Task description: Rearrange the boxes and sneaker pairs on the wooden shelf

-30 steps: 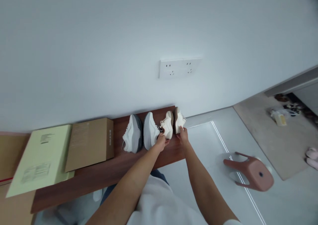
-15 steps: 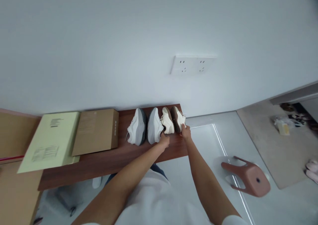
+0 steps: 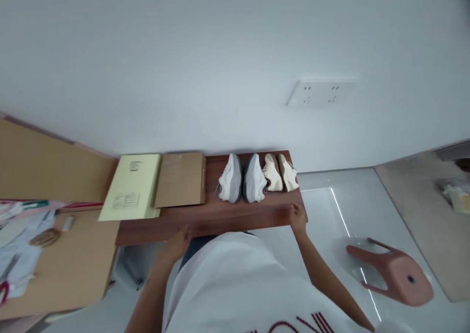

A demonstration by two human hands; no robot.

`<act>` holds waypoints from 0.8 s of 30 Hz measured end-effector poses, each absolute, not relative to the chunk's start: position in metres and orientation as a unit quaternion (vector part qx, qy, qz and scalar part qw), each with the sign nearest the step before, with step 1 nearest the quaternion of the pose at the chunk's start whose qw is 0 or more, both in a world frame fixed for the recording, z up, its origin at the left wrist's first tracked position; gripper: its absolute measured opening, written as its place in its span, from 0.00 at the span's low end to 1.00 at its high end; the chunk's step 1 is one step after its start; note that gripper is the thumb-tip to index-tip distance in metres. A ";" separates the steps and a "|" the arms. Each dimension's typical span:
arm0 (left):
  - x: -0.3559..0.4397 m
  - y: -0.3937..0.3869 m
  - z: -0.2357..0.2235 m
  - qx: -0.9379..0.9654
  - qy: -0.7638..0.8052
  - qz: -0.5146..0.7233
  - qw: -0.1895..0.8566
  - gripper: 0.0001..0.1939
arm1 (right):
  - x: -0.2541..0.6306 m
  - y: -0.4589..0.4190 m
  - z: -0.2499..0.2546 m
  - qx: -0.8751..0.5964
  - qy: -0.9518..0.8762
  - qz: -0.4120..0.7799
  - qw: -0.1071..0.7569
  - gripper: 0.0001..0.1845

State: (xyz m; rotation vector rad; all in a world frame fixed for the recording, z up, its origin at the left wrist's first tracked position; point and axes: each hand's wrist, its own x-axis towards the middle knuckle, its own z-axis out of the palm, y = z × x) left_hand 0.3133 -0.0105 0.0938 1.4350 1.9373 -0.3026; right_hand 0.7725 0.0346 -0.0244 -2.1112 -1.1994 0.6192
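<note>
On a dark wooden shelf (image 3: 220, 222) stand two pairs of shoes, side by side along the wall. The pair of larger sneakers is white and grey, a left one (image 3: 231, 180) and a right one (image 3: 254, 180). To their right is a smaller cream pair with brown soles, one shoe (image 3: 272, 174) beside the other (image 3: 289, 174). My right hand (image 3: 297, 217) hovers over the shelf's right front corner, below the cream shoes and apart from them, fingers curled with nothing in them. Near the front edge at left is my left hand (image 3: 179, 242), smeared by motion; it touches no shoe.
A brown cardboard box (image 3: 180, 180) and a pale yellow box (image 3: 130, 188) occupy the shelf's left part. Further left is a tan desk (image 3: 79, 259) with papers and scissors (image 3: 7, 274). A pink stool (image 3: 406, 279) lies on the floor at right. Sockets (image 3: 321, 93) are on the wall.
Both hands have come away from the shoes: the right one dropped back toward the front corner, the left swung far left. The cream shoes are let go. The view has turned left, showing the desk.
</note>
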 end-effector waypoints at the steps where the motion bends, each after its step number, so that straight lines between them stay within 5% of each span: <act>1: 0.303 -0.019 0.094 0.540 0.758 -0.108 0.349 0.24 | 0.754 0.030 -0.019 -0.777 -0.509 0.220 0.297 0.23; 6: 0.288 -0.032 0.095 0.499 0.768 0.010 0.401 0.20 | 0.612 0.050 0.014 -0.585 -0.767 0.207 0.165 0.16; 10: 0.267 -0.028 0.102 0.465 0.749 0.128 0.455 0.20 | 0.525 0.086 0.022 -0.502 -0.831 0.209 0.115 0.27; 13: 0.220 -0.035 0.104 0.467 0.742 0.170 0.449 0.21 | 0.516 0.098 0.014 -0.523 -0.820 0.215 0.089 0.26; 19: 0.134 -0.039 0.086 0.439 0.768 0.195 0.424 0.21 | 0.505 0.089 0.005 -0.567 -0.796 0.194 0.086 0.26; 24: 0.163 0.022 0.062 0.459 0.748 0.238 0.417 0.33 | 0.410 0.075 0.005 -0.620 -0.717 0.270 0.169 0.35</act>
